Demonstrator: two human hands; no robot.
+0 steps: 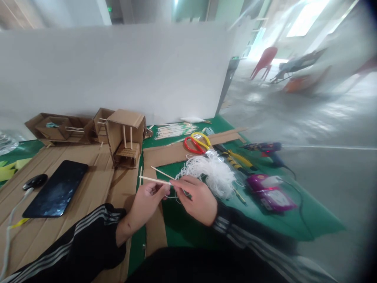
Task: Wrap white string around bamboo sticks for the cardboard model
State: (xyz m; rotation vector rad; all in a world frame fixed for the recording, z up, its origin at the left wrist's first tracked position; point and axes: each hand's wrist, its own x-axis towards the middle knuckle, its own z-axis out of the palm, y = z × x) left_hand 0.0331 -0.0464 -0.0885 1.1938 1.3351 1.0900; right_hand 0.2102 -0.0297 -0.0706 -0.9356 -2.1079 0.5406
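Note:
My left hand (151, 201) is closed around a thin wooden stick (153, 180), which points left over its fingers. The fingertips of my right hand (198, 199) are pinched at the stick's right end, where a thin white string (173, 197) loops between both hands. What exactly lies between those fingertips is partly hidden. A second thin stick (161, 172) slants just behind the first and runs toward my right fingers. Beyond my right hand a loose tangle of white string (210, 173) lies on the green table (182, 232).
Behind my hands stand a cardboard box with upright sticks (126, 118), scissors (196, 143) and a pile of sticks (175, 130). Pliers (241, 158), a drill-like tool (265, 148) and a purple device (269, 192) are right. A black tablet (55, 188) and mouse (35, 181) lie left on cardboard.

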